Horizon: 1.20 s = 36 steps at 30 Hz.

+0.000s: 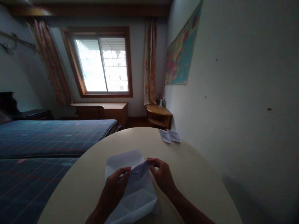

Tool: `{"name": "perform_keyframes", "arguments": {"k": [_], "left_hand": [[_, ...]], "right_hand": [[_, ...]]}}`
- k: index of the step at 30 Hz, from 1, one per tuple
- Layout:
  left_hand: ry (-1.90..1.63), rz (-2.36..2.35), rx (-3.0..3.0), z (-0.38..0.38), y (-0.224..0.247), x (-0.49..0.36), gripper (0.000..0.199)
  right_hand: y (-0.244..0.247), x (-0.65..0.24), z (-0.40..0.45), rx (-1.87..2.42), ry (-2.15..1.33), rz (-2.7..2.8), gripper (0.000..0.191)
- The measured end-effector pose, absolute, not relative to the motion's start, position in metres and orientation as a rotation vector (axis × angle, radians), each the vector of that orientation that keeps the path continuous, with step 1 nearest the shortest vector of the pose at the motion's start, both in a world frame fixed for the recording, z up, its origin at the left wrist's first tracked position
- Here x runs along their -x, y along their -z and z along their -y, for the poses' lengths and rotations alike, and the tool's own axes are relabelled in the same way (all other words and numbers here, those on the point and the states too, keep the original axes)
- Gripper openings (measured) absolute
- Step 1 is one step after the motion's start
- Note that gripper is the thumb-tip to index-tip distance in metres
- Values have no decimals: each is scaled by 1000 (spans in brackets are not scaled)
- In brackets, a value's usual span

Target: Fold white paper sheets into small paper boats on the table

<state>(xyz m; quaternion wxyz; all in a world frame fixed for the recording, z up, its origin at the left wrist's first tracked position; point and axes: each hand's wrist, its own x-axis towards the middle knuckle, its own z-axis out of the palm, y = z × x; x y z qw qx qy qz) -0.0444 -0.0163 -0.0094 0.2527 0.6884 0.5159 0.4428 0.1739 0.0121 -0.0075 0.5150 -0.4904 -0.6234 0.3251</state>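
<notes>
Paper piece (140, 170), pinched at both ends between closed fingertips of left hand (116, 183) and right hand (162, 175), just over creased white paper (137, 199) on round bench (193, 177); farther, near bench's far edge, two folded papers (174, 136); beyond, wooden-framed window (116, 74).

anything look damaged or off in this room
The wall on the right has several small dark marks, the largest farthest right, odd against its plain surface. The white paper is creased, with no obvious tear.
</notes>
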Motion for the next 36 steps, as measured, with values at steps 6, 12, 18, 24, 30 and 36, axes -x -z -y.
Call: {"name": "perform_keyframes", "arguments": {"k": [6, 12, 18, 24, 30, 36], "left_hand": [[-1189, -1484, -1860, 19, 0, 44, 32], [-1198, -1479, -1795, 15, -1, 48, 36], [-1122, -1393, -2128, 31, -9, 42, 32], [-1029, -1402, -2412, 46, -12, 26, 23], [-1123, -1480, -2261, 51, -10, 20, 27], [-1193, -1665, -1978, 48, -16, 23, 35]], "right_hand": [[-6, -183, -11, 1031, -535, 1709, 13], [-18, -183, 0, 769, -866, 1612, 13], [-19, -171, 2, 825, -924, 1293, 28], [-24, -161, 17, 793, -849, 1274, 27], [-26, -155, 33, 754, -686, 1473, 15], [-14, -156, 25, 859, -580, 1627, 53]]}}
